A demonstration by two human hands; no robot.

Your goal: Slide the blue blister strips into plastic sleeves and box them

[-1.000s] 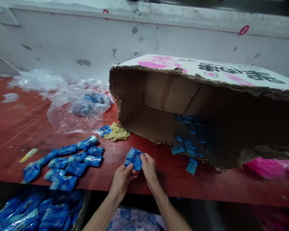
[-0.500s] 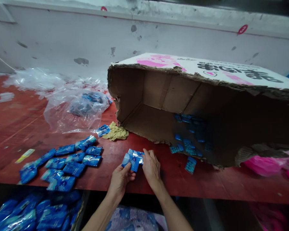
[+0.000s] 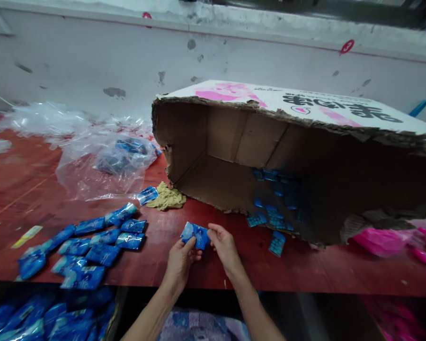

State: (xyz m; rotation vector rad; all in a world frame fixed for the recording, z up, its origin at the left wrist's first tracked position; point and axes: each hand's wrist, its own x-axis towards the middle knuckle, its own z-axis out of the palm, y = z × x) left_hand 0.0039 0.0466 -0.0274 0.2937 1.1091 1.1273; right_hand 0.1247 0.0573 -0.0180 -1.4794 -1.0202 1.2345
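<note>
My left hand pinches a small blue packet between thumb and fingers, just above the red table. At the packet's right edge, the thumb and fingertips of my right hand close on its corner. Several similar filled blue packets lie in loose rows to the left of my hands. A crumpled yellow-green cloth lies beyond them, with one blue packet against its left side.
A torn cardboard box lies on its side, open toward me, with small blue pieces inside and one at its lip. Clear plastic bags spread at the back left. Below the table edge are more blue packets; pink packaging is at right.
Two overlapping blue pieces showed between my hands earlier; now a single packet shows in my left hand. My right hand has shifted slightly, its fingers less bent. The view has moved a little.
</note>
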